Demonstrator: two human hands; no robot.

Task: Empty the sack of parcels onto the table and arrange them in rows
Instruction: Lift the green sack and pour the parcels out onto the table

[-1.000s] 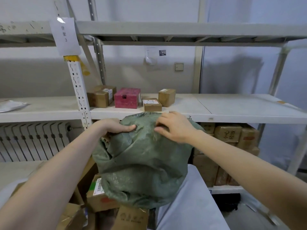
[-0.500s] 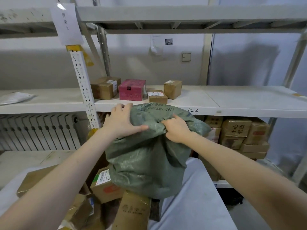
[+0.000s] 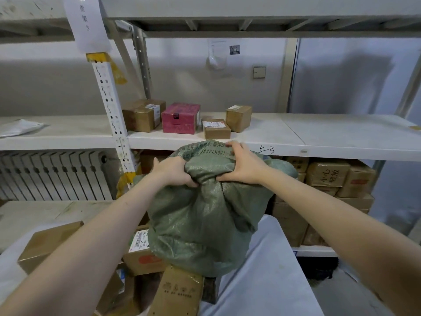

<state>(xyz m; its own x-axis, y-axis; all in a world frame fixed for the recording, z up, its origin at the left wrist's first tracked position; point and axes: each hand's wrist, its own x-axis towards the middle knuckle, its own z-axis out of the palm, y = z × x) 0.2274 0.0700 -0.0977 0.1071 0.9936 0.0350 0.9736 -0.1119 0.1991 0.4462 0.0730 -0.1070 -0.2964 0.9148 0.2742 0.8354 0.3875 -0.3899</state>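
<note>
Step in hand is judged to be the emptying stage: the green woven plastic sack (image 3: 205, 224) is held upended over the pale cloth-covered table (image 3: 262, 283), closed end uppermost and mouth down. The left hand (image 3: 173, 172) is clamped on a bunched fold at the sack's upper left, fingers curled into the fabric. The right hand (image 3: 241, 165) is clamped on the fold at its upper right, thumb beneath and fingers over the top. Brown cardboard parcels (image 3: 129, 299) are seen spilled in a loose heap below and left of the sack: a labelled carton (image 3: 142, 261) touching its lower left side, a long flat carton (image 3: 178, 290) directly under its mouth, and a larger plain carton (image 3: 45, 245) well to its left. The sack's body is bulged, so some contents are presumed inside (not confirmed; interior hidden). No rows have been formed yet. The next move is judged to call for the sack to be lifted and shaken until slack, gripped only at the closed end so the mouth is left free, then set aside. Behind the sack, a white metal shelf (image 3: 330, 135) is noted carrying a pink box (image 3: 181, 118) and small brown cartons (image 3: 238, 118). Stacked cartons (image 3: 328, 176) are stored beneath that shelf, right of the sack.
</note>
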